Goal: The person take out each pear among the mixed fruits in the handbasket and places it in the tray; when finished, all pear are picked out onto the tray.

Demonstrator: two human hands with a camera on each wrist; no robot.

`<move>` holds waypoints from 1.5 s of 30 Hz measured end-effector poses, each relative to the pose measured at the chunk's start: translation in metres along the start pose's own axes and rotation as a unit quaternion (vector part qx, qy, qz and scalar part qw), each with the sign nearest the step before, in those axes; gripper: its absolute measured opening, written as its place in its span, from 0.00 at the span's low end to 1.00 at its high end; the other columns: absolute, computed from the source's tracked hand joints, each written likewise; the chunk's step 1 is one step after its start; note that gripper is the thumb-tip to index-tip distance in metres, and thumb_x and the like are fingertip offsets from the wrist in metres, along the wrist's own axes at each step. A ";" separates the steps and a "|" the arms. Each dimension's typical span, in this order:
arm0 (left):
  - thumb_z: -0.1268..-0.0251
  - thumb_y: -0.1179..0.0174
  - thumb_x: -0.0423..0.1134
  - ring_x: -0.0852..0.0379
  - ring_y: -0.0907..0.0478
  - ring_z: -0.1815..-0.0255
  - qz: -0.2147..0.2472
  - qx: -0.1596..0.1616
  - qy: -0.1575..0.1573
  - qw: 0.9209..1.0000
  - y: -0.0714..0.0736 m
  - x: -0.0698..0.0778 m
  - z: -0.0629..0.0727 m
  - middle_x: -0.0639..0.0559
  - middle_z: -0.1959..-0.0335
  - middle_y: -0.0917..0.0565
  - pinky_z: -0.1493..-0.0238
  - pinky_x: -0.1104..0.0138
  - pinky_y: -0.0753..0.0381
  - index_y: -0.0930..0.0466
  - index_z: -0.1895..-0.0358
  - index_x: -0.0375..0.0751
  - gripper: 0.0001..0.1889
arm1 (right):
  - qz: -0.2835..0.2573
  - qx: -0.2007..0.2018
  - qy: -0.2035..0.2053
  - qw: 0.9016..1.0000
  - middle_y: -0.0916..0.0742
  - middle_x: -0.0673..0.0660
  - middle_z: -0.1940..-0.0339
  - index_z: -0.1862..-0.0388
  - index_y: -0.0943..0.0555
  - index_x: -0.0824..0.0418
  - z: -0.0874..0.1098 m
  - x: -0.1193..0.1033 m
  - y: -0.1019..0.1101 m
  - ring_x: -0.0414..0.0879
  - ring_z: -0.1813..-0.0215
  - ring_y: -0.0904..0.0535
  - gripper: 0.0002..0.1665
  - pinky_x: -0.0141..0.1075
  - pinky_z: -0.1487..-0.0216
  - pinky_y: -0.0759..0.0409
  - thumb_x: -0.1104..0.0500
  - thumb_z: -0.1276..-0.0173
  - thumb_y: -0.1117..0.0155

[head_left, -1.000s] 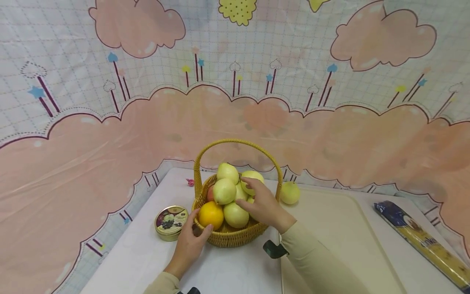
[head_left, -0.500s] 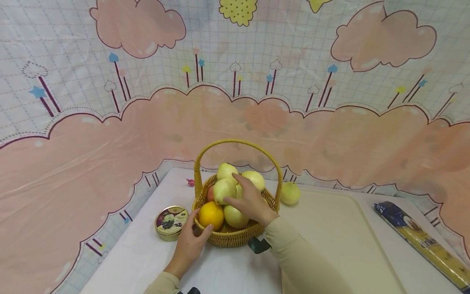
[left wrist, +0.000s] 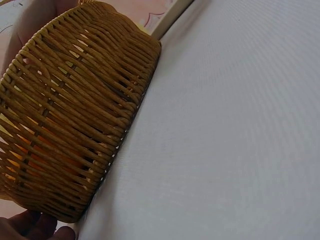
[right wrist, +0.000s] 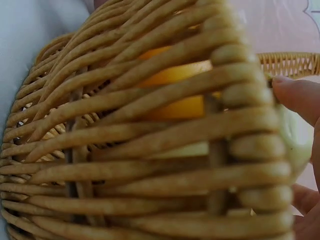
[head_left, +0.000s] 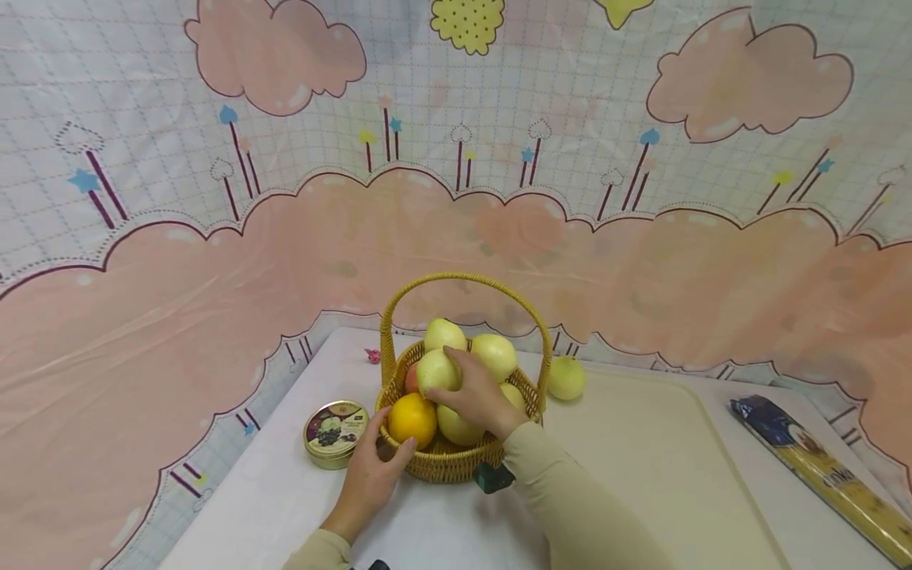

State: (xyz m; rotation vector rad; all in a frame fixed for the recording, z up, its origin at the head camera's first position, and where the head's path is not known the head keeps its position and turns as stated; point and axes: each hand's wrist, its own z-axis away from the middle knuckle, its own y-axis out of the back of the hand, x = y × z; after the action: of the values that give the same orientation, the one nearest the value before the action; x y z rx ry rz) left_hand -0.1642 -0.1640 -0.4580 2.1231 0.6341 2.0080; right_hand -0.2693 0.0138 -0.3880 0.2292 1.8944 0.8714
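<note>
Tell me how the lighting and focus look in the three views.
Head view: light is even, with a faint shadow on the white table beside the right sleeve; left wrist: the basket's wall is dim; right wrist: the orange behind the weave looks soft.

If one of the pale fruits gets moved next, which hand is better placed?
Probably the right: the right hand has its thumb and fingers about a pale fruit on the pile. The left hand is at the basket's side, near the orange.
</note>
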 end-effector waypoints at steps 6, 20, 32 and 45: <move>0.30 0.37 0.49 0.34 0.43 0.25 0.001 0.001 -0.007 1.000 0.000 -0.001 0.000 0.33 0.25 0.39 0.28 0.43 0.43 0.43 0.24 0.39 0.38 | 0.015 0.003 0.004 1.000 0.27 0.65 0.29 0.24 0.36 0.66 -0.004 0.001 -0.003 0.59 0.29 0.32 0.48 0.53 0.31 0.32 0.47 0.36 0.29; 0.30 0.37 0.50 0.34 0.44 0.25 0.002 0.002 -0.012 1.000 -0.001 -0.002 0.001 0.33 0.26 0.39 0.27 0.41 0.44 0.42 0.24 0.40 0.37 | 0.016 0.006 -0.029 0.999 0.28 0.71 0.33 0.27 0.34 0.67 -0.002 0.002 -0.002 0.59 0.39 0.27 0.50 0.52 0.41 0.23 0.43 0.40 0.26; 0.30 0.38 0.50 0.34 0.43 0.25 -0.009 0.004 -0.014 1.000 -0.001 -0.001 0.000 0.32 0.26 0.39 0.28 0.41 0.43 0.42 0.24 0.40 0.38 | 0.016 0.005 -0.032 0.999 0.28 0.69 0.32 0.29 0.33 0.69 0.005 0.004 0.005 0.60 0.33 0.30 0.46 0.53 0.33 0.30 0.46 0.37 0.27; 0.30 0.38 0.52 0.34 0.43 0.25 -0.014 0.005 -0.011 1.000 -0.001 -0.004 -0.001 0.32 0.26 0.38 0.28 0.41 0.43 0.42 0.24 0.42 0.38 | -0.006 0.008 -0.027 1.000 0.27 0.67 0.31 0.28 0.34 0.70 0.009 0.006 0.006 0.60 0.30 0.32 0.45 0.53 0.32 0.31 0.48 0.36 0.28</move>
State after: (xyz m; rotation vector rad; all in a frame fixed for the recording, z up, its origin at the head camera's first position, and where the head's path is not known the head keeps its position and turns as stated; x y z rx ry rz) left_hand -0.1654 -0.1645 -0.4625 2.1265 0.6677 1.9676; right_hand -0.2660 0.0248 -0.3903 0.2495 1.8519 0.8343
